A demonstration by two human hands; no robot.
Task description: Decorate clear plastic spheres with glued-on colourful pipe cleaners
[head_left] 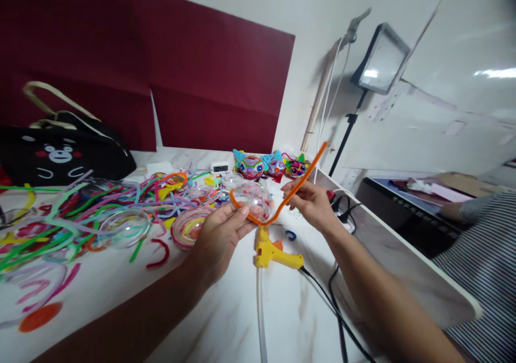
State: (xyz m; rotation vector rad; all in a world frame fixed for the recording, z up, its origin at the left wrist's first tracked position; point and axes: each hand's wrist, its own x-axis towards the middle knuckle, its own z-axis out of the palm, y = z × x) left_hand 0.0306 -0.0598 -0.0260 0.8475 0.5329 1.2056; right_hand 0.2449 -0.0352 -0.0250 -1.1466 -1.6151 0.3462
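An orange pipe cleaner (299,186) bends in a wide curve between my hands, one end rising to the upper right. My left hand (224,233) pinches its curved part between thumb and fingers. The straighter part is gripped by my right hand (311,204). Behind the curve shows a clear plastic dome with red spots (258,197); whether my left fingers also hold it, I cannot tell. Just below my hands a yellow glue gun (278,255) lies on the table, a pale glue stick trailing from it. A short blue curled piece (291,235) lies right of the gun.
Many coloured pipe cleaners (76,218) and clear domes (126,227) cover the table's left side. Decorated animal heads (252,165) and a small clock (220,168) stand at the back. Black cables (336,298) run along the right. A person in a striped top (479,266) is beyond the table edge.
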